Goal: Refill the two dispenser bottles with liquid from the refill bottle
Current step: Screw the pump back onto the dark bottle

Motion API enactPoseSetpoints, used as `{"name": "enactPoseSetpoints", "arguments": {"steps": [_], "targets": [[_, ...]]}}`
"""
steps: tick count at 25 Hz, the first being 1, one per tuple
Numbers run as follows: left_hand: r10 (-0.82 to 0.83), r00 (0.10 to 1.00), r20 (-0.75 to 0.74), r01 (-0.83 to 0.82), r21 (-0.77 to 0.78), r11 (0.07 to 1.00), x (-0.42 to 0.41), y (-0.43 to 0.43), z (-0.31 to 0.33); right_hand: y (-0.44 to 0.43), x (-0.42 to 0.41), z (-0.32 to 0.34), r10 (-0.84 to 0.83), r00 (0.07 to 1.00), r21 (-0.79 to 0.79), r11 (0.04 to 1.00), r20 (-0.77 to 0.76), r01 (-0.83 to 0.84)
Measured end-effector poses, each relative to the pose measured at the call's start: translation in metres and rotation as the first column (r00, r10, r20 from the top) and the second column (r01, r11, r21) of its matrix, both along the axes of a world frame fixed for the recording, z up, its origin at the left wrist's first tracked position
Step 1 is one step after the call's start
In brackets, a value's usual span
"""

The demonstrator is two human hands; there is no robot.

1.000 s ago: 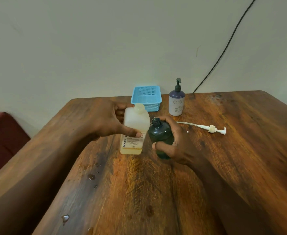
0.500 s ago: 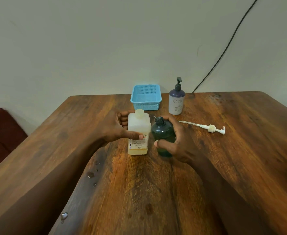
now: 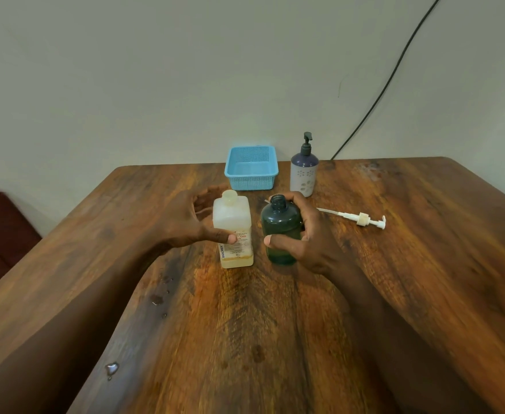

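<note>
At the counter's middle, grip: the refill bottle (image 3: 234, 231) is clasped by the left hand (image 3: 191, 221), thumb across its label; the dark green dispenser bottle (image 3: 280, 231) is clasped by the right hand (image 3: 308, 237), thumb on its front.
Change: a second ago the refill bottle was held tilted and raised off the wood; now it is stood upright on the counter (image 3: 424, 264), just beside the green bottle, which has been kept in the same clasp.
Refill bottle: translucent white, capped, with only a thin layer of yellowish liquid at its base.
Green bottle: neck open, pump removed; its fill level cannot be told through the dark wall.
Hand pose: both forearms are stretched forward, fingers wrapped behind the bottles.
Pump (image 3: 362, 218): laid flat to the right, apart from the hands.
Second dispenser bottle (image 3: 303, 171): stood behind, pump fitted, beside a blue basket (image 3: 251, 168) with nothing seen inside.
Droplets (image 3: 111, 369): scattered near the left forearm.
</note>
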State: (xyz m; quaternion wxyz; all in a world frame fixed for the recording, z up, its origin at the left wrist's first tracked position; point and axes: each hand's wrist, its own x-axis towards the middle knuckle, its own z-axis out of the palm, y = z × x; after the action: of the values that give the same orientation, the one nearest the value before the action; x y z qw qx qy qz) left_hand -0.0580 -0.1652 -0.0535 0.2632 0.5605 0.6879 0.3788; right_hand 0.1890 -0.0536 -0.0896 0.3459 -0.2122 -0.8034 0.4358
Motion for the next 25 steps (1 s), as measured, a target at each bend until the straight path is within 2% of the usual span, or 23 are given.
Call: {"name": "enactPoseSetpoints", "arguments": {"steps": [3, 4, 6, 9, 11, 13, 15, 20, 23, 25], "targets": [[0.12, 0.952, -0.281, -0.031, 0.304, 0.952, 0.008, -0.006, 0.008, -0.003, 0.001, 0.004, 0.003, 1.0, 0.001, 1.0, -0.019, -0.003], [0.133, 0.937, -0.324, 0.007, 0.398, 0.917, 0.014, -0.008, 0.012, -0.003, 0.002, 0.006, 0.0, 1.0, 0.004, 1.0, -0.026, 0.0], [0.104, 0.936, -0.336, 0.076, 0.483, 0.872, 0.033, -0.011, 0.024, -0.003, 0.003, 0.011, -0.018, 0.999, 0.026, 0.999, -0.034, 0.019], [0.03, 0.973, -0.23, 0.084, 0.467, 0.88, 0.069, -0.012, 0.038, -0.002, 0.005, 0.024, -0.05, 0.997, 0.091, 0.994, -0.05, 0.055], [0.004, 0.989, -0.149, 0.055, 0.39, 0.919, 0.082, -0.009, 0.041, 0.001, 0.008, 0.036, -0.07, 0.995, 0.115, 0.99, -0.073, 0.078], [-0.01, 0.989, -0.148, 0.06, 0.337, 0.94, 0.09, -0.002, 0.04, 0.005, 0.011, 0.048, -0.094, 0.99, 0.118, 0.987, -0.101, 0.106], [0.003, 0.992, -0.127, 0.045, 0.378, 0.925, 0.099, 0.008, 0.032, 0.008, 0.013, 0.057, -0.086, 0.989, 0.111, 0.989, -0.116, 0.099], [0.099, 0.994, -0.038, -0.07, 0.462, 0.884, 0.114, 0.036, 0.013, 0.019, 0.014, 0.063, -0.05, 0.996, 0.046, 0.998, -0.075, 0.054], [0.18, 0.983, -0.026, -0.15, 0.445, 0.883, 0.115, 0.043, 0.007, 0.039, 0.021, 0.058, 0.027, 0.997, -0.092, 0.995, -0.078, -0.034], [0.214, 0.976, -0.037, -0.176, 0.438, 0.882, 0.117, 0.045, 0.005, 0.061, 0.023, 0.047, -0.083, 0.993, -0.131, 0.989, -0.087, 0.072]]}}
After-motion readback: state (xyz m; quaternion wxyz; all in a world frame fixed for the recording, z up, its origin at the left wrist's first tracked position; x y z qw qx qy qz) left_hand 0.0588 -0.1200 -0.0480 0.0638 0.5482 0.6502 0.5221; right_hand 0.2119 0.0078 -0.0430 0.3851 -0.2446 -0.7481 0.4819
